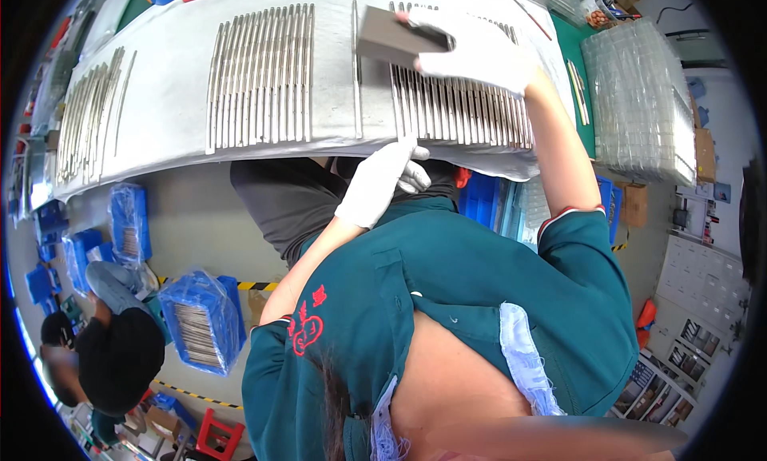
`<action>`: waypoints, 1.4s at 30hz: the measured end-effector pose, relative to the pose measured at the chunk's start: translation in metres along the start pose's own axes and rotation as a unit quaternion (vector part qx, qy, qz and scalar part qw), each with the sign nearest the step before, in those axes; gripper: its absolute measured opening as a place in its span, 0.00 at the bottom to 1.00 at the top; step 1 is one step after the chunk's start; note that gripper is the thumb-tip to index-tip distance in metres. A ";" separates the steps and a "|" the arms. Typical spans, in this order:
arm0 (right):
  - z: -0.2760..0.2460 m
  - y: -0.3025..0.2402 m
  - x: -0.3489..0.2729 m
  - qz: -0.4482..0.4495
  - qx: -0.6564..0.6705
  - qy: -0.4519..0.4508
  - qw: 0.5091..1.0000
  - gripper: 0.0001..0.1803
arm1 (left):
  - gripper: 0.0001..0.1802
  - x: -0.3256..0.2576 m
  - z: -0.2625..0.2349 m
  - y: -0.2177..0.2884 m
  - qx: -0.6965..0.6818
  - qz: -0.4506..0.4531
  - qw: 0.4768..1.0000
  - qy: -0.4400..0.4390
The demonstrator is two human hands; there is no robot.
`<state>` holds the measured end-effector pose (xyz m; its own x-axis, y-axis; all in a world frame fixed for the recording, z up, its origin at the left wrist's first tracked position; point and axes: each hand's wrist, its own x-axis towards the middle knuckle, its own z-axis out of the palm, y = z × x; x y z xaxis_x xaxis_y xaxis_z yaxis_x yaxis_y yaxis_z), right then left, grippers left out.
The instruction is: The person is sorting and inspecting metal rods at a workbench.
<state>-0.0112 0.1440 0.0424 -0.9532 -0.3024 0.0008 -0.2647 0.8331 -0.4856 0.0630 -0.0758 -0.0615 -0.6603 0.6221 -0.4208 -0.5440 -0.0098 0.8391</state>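
Observation:
My right hand (pixel 483 49), in a white glove, grips a grey-brown rectangular block (pixel 393 39). Its kind I cannot make out. The block is held over the far part of a row of thin metal rods (pixel 459 109) lying side by side on the white-covered table (pixel 335 85). One single metal rod (pixel 356 85) lies just left of that row, partly behind the block. At the table's near edge is my left hand (pixel 382 180), also gloved in white, its fingers loosely apart and nothing visible in them. Its fingertips are close to the rods' near ends.
More metal rods (pixel 262 77) lie in a row left of centre, others (pixel 89 113) at the far left. Stacked clear plastic trays (pixel 639 101) stand at the right. Bagged blue crates (pixel 201 321) are on the floor at left, near another person (pixel 120 357).

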 end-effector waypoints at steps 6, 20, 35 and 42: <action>0.021 0.016 -0.055 -0.047 -0.199 0.038 0.978 0.35 | 0.24 -0.005 0.000 0.000 -0.014 0.023 1.000 0.002; 0.017 0.022 -0.065 -0.133 -0.017 -0.027 0.991 0.26 | 0.18 -0.011 0.009 0.002 -0.315 -0.051 0.940 -0.116; 0.031 -0.012 -0.057 -0.161 -0.046 0.016 0.986 0.25 | 0.18 -0.008 0.014 -0.008 -0.366 -0.072 0.921 -0.109; 0.007 0.022 -0.079 -0.071 -0.067 0.022 0.995 0.25 | 0.19 -0.008 0.010 -0.013 -0.408 -0.041 0.893 -0.185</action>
<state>0.0589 0.1829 0.0257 -0.9097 -0.4032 0.1000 -0.4110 0.8385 -0.3578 0.0803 -0.0731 -0.0659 -0.4662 0.8616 -0.2006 -0.8789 -0.4252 0.2162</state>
